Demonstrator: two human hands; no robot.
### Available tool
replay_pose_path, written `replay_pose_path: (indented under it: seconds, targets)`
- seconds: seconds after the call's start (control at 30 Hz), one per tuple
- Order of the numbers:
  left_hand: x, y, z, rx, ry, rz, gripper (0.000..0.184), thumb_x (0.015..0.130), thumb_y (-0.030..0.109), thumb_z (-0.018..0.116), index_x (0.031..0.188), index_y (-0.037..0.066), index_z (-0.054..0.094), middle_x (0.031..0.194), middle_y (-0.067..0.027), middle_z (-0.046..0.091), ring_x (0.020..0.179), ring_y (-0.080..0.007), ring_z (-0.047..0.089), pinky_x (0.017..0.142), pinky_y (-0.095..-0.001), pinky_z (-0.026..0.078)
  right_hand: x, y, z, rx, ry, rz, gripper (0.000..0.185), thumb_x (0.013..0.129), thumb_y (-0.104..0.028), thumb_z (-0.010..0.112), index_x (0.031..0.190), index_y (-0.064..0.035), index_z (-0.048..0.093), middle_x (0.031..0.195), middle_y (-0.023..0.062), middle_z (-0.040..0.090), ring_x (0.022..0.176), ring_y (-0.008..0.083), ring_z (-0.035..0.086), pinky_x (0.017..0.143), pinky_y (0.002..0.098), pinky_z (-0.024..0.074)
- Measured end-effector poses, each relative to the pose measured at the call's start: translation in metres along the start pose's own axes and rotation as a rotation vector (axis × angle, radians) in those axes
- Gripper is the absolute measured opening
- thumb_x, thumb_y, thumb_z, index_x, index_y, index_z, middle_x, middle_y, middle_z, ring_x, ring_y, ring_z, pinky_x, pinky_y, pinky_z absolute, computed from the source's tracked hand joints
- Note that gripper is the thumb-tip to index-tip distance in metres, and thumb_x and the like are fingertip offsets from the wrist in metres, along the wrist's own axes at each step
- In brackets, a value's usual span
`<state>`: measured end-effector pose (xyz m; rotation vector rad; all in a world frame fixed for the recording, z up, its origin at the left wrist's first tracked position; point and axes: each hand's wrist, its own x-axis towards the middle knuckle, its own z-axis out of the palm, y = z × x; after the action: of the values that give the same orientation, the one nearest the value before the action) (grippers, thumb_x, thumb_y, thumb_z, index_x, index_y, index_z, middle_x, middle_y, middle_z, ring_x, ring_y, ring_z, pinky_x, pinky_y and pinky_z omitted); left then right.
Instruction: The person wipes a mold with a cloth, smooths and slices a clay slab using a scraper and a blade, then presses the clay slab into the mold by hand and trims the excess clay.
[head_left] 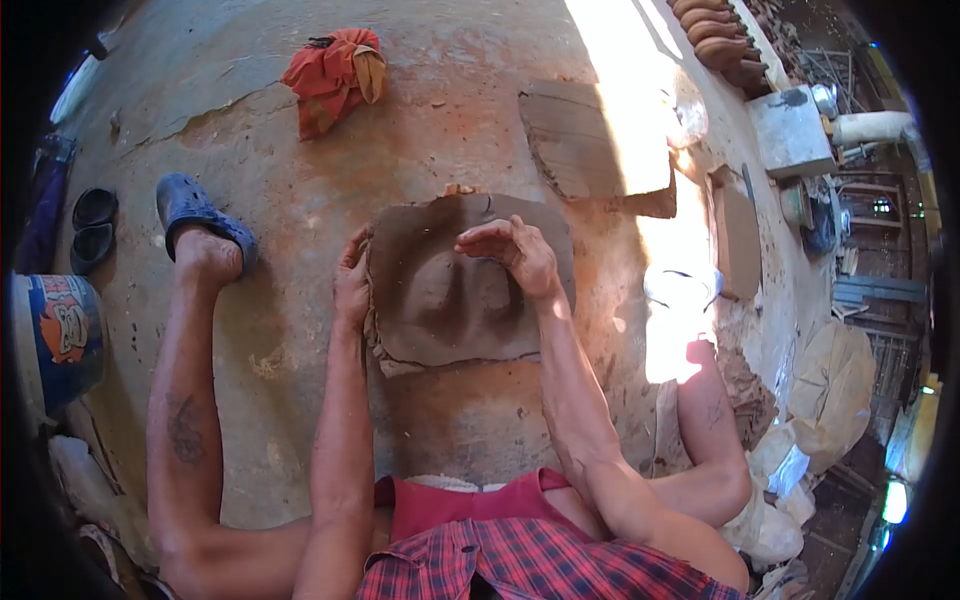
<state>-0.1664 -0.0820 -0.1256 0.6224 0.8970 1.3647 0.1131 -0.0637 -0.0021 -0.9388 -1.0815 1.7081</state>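
In front of me on the floor lies a wet brown clay slab (pixel 400 225), roughly rectangular with ragged edges. Its middle has raised rounded forms and hollows, as if draped over or pressed into a shape that I cannot make out. My left hand (pixel 352 278) is at the slab's left edge, its fingers curled against the rim. Over the upper right of the slab hangs my right hand (pixel 522 258), fingers stretched out and pointing left, holding nothing. Whether its underside touches the clay is unclear.
A flat clay sheet (pixel 575 140) lies beyond, partly in bright sunlight. An orange-red cloth bundle (pixel 340 80) sits far left. A clay block (pixel 738 235), stacked curved clay pieces (pixel 718 40) and plastic bags (pixel 825 385) line the right. A bucket (pixel 65 340) and dark slippers (pixel 94 230) are left.
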Motion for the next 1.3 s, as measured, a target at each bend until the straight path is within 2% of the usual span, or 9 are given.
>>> replay_pose_path:
  seconds: [0.1, 0.23, 0.37, 0.57, 0.73, 0.87, 1.0, 1.13, 1.3]
  targets:
    - [-0.015, -0.016, -0.015, 0.163, 0.019, -0.021, 0.043, 0.106, 0.011, 0.062, 0.147, 0.002, 0.055, 0.137, -0.0100, 0.066, 0.120, -0.0171, 0.065, 0.103, -0.0311, 0.053, 0.017, -0.027, 0.009, 0.043, -0.184, -0.189, 0.059, 0.114, -0.034, 0.032, 0.112, 0.0110, 0.070, 0.109, 0.0238, 0.074, 0.099, 0.0335, 0.074, 0.098, 0.0444, 0.0566]
    - [0.015, 0.000, 0.000, 0.015, 0.033, 0.020, 0.041, 0.106, 0.011, 0.063, 0.145, 0.001, 0.057, 0.136, -0.0114, 0.067, 0.121, -0.0189, 0.065, 0.105, -0.0325, 0.052, 0.036, 0.010, -0.006, -0.003, -0.201, 0.220, 0.047, 0.109, -0.032, 0.041, 0.096, 0.0052, 0.067, 0.098, 0.0202, 0.071, 0.086, 0.0289, 0.070, 0.082, 0.0386, 0.0577]
    - [-0.004, 0.010, 0.010, -0.059, -0.022, -0.083, 0.040, 0.106, 0.010, 0.063, 0.144, 0.000, 0.057, 0.135, -0.0119, 0.067, 0.120, -0.0188, 0.065, 0.104, -0.0325, 0.053, 0.040, -0.011, -0.003, 0.014, -0.281, 0.106, 0.040, 0.107, -0.032, 0.046, 0.097, 0.0023, 0.065, 0.095, 0.0169, 0.070, 0.079, 0.0225, 0.067, 0.076, 0.0354, 0.0553]
    - [0.002, 0.002, 0.006, -0.054, 0.021, -0.076, 0.039, 0.105, 0.009, 0.064, 0.143, 0.000, 0.059, 0.136, -0.0110, 0.068, 0.120, -0.0174, 0.065, 0.103, -0.0318, 0.053, 0.049, -0.007, 0.008, -0.074, -0.261, 0.309, 0.038, 0.107, -0.034, 0.046, 0.093, -0.0023, 0.064, 0.089, 0.0141, 0.069, 0.077, 0.0204, 0.065, 0.072, 0.0341, 0.0537]
    - [-0.004, 0.015, 0.015, 0.236, 0.067, -0.001, 0.039, 0.106, 0.010, 0.063, 0.143, -0.002, 0.059, 0.136, -0.0111, 0.067, 0.121, -0.0178, 0.064, 0.105, -0.0324, 0.052, 0.035, 0.015, -0.015, 0.028, -0.210, 0.168, 0.038, 0.104, -0.032, 0.049, 0.104, 0.0033, 0.065, 0.099, 0.0195, 0.072, 0.086, 0.0258, 0.071, 0.082, 0.0396, 0.0584]
    - [-0.007, 0.013, 0.012, 0.047, 0.081, -0.087, 0.039, 0.106, 0.009, 0.062, 0.143, -0.003, 0.059, 0.136, -0.0115, 0.067, 0.122, -0.0184, 0.063, 0.106, -0.0325, 0.050, 0.006, -0.004, 0.001, 0.068, -0.094, -0.113, 0.042, 0.103, -0.031, 0.048, 0.115, 0.0048, 0.066, 0.107, 0.0189, 0.073, 0.101, 0.0286, 0.073, 0.095, 0.0395, 0.0573]
    - [-0.014, -0.002, 0.007, 0.183, 0.079, 0.025, 0.038, 0.107, 0.010, 0.060, 0.142, -0.003, 0.059, 0.137, -0.0117, 0.067, 0.122, -0.0177, 0.063, 0.105, -0.0321, 0.051, -0.005, 0.013, -0.001, 0.006, 0.118, -0.058, 0.039, 0.102, -0.026, 0.048, 0.118, 0.0052, 0.064, 0.115, 0.0175, 0.071, 0.111, 0.0272, 0.070, 0.100, 0.0377, 0.0546]
    - [-0.048, 0.000, 0.015, 0.140, 0.212, 0.008, 0.034, 0.107, 0.013, 0.061, 0.136, -0.004, 0.062, 0.131, -0.0103, 0.068, 0.117, -0.0156, 0.063, 0.102, -0.0305, 0.050, -0.034, 0.038, 0.010, -0.331, 0.434, -0.263, 0.032, 0.102, -0.017, 0.051, 0.121, 0.0044, 0.065, 0.114, 0.0149, 0.072, 0.111, 0.0241, 0.069, 0.101, 0.0352, 0.0530]
    - [-0.033, -0.025, 0.003, 0.165, 0.260, 0.040, 0.030, 0.106, 0.013, 0.063, 0.131, -0.004, 0.066, 0.124, -0.0085, 0.070, 0.111, -0.0148, 0.064, 0.098, -0.0297, 0.051, -0.024, 0.026, 0.030, -0.393, 0.486, -0.504, 0.031, 0.104, -0.024, 0.058, 0.117, 0.0019, 0.068, 0.111, 0.0145, 0.071, 0.107, 0.0256, 0.068, 0.097, 0.0383, 0.0529]
